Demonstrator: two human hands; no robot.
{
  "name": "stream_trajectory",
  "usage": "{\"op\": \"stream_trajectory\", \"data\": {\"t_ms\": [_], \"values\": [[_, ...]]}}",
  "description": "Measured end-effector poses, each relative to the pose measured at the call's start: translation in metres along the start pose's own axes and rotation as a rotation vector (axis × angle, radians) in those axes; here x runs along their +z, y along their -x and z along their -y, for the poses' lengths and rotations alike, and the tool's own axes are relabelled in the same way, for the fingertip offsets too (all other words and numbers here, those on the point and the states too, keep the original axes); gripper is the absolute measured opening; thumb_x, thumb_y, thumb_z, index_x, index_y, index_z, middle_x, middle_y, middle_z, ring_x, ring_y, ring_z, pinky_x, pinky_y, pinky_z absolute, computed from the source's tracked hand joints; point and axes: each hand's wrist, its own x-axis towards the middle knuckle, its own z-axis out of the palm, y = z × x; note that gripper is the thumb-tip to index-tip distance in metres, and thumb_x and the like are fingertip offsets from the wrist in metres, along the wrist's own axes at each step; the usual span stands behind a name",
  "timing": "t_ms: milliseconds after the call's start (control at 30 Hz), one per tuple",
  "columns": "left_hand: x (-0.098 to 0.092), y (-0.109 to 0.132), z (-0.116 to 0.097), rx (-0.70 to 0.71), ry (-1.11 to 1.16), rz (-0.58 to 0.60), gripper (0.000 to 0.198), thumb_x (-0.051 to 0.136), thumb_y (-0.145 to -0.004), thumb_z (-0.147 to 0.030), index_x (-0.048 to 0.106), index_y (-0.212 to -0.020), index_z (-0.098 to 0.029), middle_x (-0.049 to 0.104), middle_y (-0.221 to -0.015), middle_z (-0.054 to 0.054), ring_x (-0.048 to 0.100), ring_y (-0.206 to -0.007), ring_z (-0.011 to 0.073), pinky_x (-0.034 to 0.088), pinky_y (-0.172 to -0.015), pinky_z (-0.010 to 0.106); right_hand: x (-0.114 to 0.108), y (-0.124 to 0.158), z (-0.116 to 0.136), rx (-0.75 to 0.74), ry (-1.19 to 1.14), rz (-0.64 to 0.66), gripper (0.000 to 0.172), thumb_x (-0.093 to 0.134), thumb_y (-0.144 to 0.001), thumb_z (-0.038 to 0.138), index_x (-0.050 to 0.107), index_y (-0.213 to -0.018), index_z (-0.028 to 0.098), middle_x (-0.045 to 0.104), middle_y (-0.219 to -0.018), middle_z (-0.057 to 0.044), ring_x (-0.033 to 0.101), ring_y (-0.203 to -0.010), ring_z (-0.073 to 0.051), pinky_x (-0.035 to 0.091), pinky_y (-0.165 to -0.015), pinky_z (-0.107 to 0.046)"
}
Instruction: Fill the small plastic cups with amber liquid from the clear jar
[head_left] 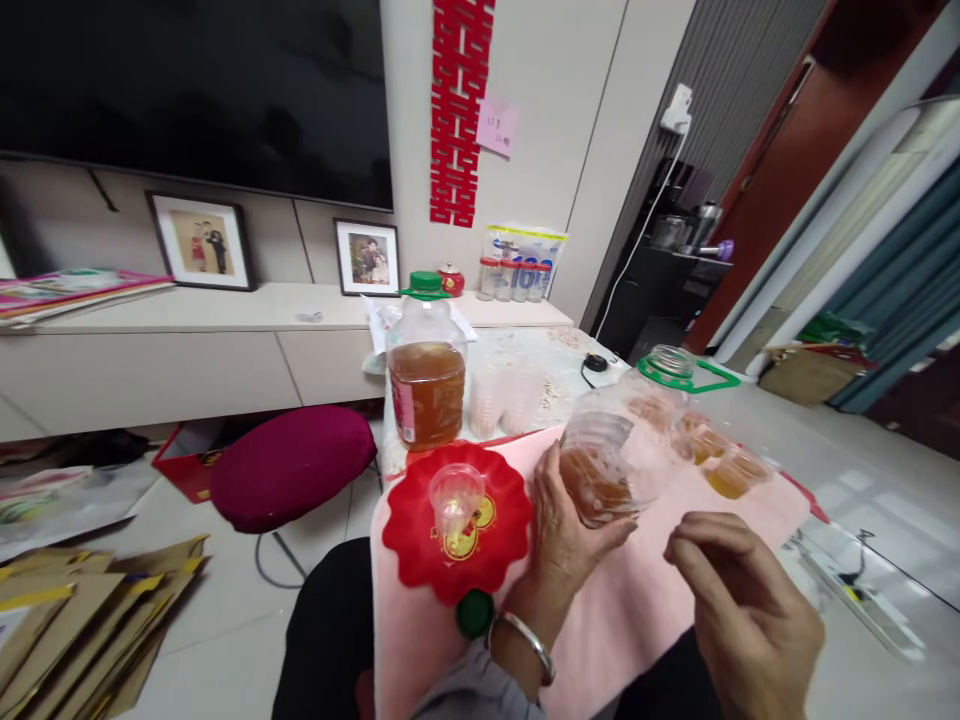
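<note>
My left hand, with a silver bangle at its wrist, is wrapped round the lower part of a large clear jug. The jug is tilted, its open mouth and green handle towards the upper right, and amber liquid lies in its base. My right hand is raised right of the jug, fingers curled together; whether it holds anything is hidden. A red scalloped plate on the pink cloth bears a clear plastic cup. A green cap lies at the plate's near edge.
A second jug with a green cap stands behind the plate, near stacked clear cups. Cups of amber liquid stand at the table's right. A maroon stool is at the left. Framed photos and jars line the cabinet.
</note>
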Motion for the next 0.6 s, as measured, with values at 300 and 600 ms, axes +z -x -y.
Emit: {"op": "stream_trajectory", "data": {"t_ms": [300, 600], "values": [[-0.001, -0.002, -0.002, -0.089, 0.104, 0.064, 0.119, 0.089, -0.061, -0.048, 0.021, -0.156, -0.022, 0.035, -0.159, 0.013, 0.034, -0.151, 0.0295, 0.033, -0.128, 0.053, -0.005, -0.032, -0.079, 0.305, -0.202, 0.362, 0.081, 0.078, -0.086, 0.057, 0.047, -0.154, 0.027, 0.045, -0.157, -0.011, 0.043, -0.145, -0.03, 0.043, -0.116, -0.047], [0.007, 0.001, 0.005, -0.095, 0.046, 0.048, 0.132, 0.087, -0.056, -0.063, 0.018, -0.156, -0.011, 0.033, -0.158, 0.022, 0.031, -0.152, 0.036, 0.031, -0.129, 0.058, -0.003, -0.06, -0.119, 0.346, -0.327, 0.581, 0.114, 0.082, -0.07, 0.072, 0.033, -0.161, 0.026, 0.04, -0.16, -0.014, 0.037, -0.149, -0.033, 0.03, -0.123, -0.051]]}}
